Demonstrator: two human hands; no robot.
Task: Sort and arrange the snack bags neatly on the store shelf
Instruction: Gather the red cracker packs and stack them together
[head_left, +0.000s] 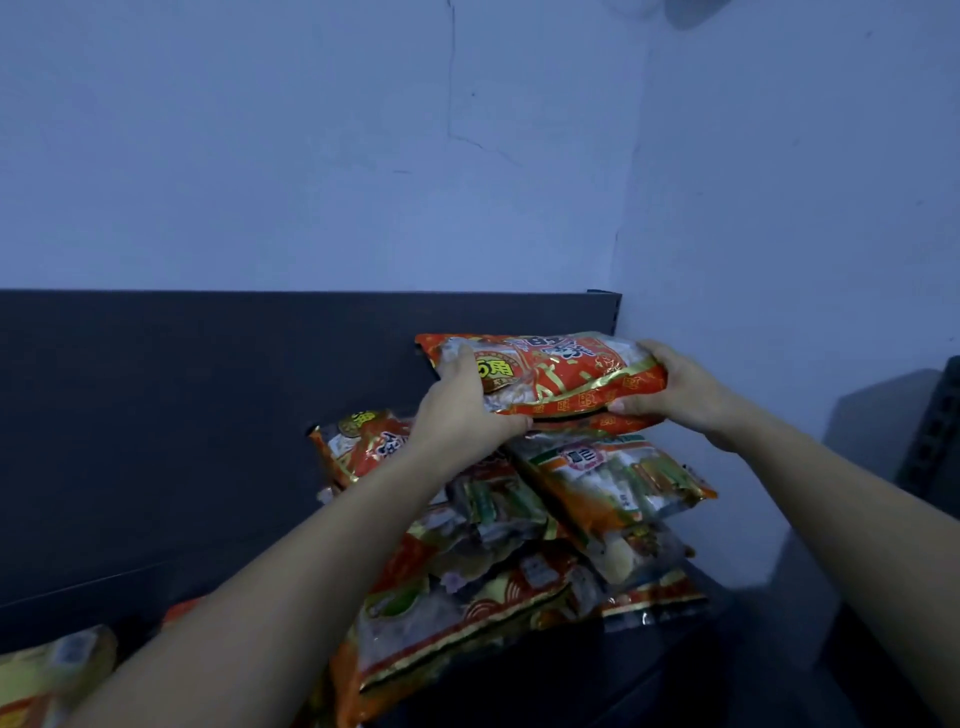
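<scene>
Both hands grip one red bag (550, 379): left hand (462, 410) curled round its left end, right hand (675, 389) round its right end. Bag held level, just above the pile (519, 545) of snack bags on the shelf (571, 686). Green-striped bag (613, 478) directly under right hand. Yellow bag (47, 670) well left of left forearm.

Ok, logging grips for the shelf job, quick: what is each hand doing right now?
Left hand: grips the left end of the red snack bag.
Right hand: grips the right end of the same bag.
</scene>
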